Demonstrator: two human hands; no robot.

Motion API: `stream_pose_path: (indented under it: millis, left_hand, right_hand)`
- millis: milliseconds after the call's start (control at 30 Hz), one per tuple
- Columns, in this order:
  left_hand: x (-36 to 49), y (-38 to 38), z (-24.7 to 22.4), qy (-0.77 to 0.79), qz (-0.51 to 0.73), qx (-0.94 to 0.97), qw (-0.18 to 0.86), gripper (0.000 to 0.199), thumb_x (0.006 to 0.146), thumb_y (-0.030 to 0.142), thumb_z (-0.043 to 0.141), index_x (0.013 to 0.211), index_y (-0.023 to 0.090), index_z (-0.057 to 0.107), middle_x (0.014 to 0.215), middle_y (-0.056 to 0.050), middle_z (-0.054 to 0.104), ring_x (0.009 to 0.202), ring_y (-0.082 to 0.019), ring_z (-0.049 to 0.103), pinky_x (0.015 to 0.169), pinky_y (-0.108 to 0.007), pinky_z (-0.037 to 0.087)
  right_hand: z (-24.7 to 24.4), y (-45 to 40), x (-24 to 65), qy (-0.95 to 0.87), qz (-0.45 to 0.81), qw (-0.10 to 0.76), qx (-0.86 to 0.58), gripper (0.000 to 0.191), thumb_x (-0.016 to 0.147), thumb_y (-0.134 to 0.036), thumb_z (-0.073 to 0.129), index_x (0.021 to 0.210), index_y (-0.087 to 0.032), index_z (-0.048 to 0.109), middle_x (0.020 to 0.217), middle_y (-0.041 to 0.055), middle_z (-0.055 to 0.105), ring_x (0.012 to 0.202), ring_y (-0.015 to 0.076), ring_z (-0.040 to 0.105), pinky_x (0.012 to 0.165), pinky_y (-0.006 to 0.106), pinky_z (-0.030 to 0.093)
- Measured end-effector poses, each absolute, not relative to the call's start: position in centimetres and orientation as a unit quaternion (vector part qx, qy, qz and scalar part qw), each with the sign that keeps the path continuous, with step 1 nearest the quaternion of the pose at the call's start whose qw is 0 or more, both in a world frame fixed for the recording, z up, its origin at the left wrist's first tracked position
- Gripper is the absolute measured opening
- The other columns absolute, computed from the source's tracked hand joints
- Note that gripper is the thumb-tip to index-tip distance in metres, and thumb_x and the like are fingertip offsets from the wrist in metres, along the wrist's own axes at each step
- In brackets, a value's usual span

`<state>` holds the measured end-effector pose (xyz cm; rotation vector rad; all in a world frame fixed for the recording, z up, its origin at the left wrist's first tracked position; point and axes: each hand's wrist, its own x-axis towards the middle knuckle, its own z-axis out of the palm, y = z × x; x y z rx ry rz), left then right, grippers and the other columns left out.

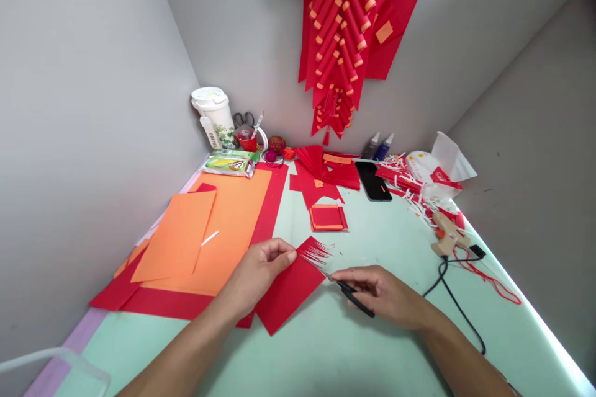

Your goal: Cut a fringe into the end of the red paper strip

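My left hand [267, 267] pinches the upper left edge of a red sheet of paper [291, 294], holding it tilted above the table. A row of thin fringe strips is cut along the sheet's far end, and they spread toward the right. Black-handled scissors [351, 298] are gripped in my right hand [384, 294], their blades at the sheet's right edge just below the fringe. How far the blades are apart is too small to tell. Just beyond the sheet lies a small red paper piece with orange borders [327, 218].
Orange sheets [179, 229] and red sheets lie stacked on the left. At the back are a white cup [214, 115], folded red fans [311, 161] and a phone [373, 181]. Paper scraps and a glue gun [447, 234] with its cord lie right. Paper firecrackers [342, 25] hang on the wall.
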<state>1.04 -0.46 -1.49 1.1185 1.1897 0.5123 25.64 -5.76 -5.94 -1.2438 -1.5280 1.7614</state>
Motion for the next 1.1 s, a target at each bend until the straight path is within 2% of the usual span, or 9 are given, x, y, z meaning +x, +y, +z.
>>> stream_pose_path:
  millis: [200,400,500,833,1100]
  left_hand:
    - [0.9,-0.29,-1.95,0.521,0.225,0.485,0.666,0.028,0.078,0.047,0.058,0.079,0.019,0.056,0.07,0.0,0.062,0.057,-0.013,0.056,0.052,-0.022,0.039]
    - [1.07,-0.32,-2.19,0.521,0.227,0.474,0.672,0.028,0.075,0.046,0.062,0.077,0.018,0.057,0.067,0.001,0.061,0.055,-0.012,0.055,0.051,-0.022,0.039]
    - [1.22,-0.48,-1.91,0.523,0.23,0.459,0.68,0.028,0.073,0.045,0.063,0.075,0.018,0.057,0.064,0.001,0.06,0.053,-0.012,0.054,0.05,-0.021,0.039]
    - [0.92,-0.52,-1.75,0.506,0.231,0.453,0.697,0.027,0.074,0.044,0.063,0.076,0.018,0.06,0.066,0.0,0.062,0.056,-0.013,0.056,0.052,-0.022,0.04]
    - [0.94,-0.45,-1.8,0.5,0.233,0.441,0.708,0.028,0.075,0.045,0.062,0.077,0.017,0.06,0.066,0.0,0.063,0.056,-0.013,0.058,0.053,-0.022,0.041]
  right_hand:
    - [-5.86,-5.92,25.75,-0.565,0.64,0.249,-0.457,0.036,0.08,-0.023,0.059,0.116,-0.026,0.063,0.11,0.0036,0.064,0.088,0.0165,0.059,0.071,0.024,0.047]
    - [-6.01,-5.86,25.64,-0.57,0.641,0.242,-0.454,0.038,0.08,-0.023,0.058,0.118,-0.023,0.061,0.096,0.0038,0.067,0.08,0.0158,0.061,0.069,0.024,0.048]
    - [-6.04,-5.81,25.56,-0.572,0.642,0.244,-0.448,0.038,0.081,-0.023,0.057,0.119,-0.022,0.06,0.093,0.004,0.067,0.083,0.0173,0.062,0.071,0.026,0.05]
    - [-5.95,-5.83,25.5,-0.558,0.645,0.239,-0.465,0.039,0.079,-0.026,0.06,0.119,-0.023,0.061,0.096,0.0039,0.067,0.079,0.0163,0.061,0.067,0.025,0.048]
    - [-5.99,-5.79,25.57,-0.563,0.637,0.241,-0.468,0.041,0.078,-0.03,0.062,0.118,-0.023,0.062,0.11,0.0056,0.065,0.086,0.0182,0.061,0.074,0.028,0.05]
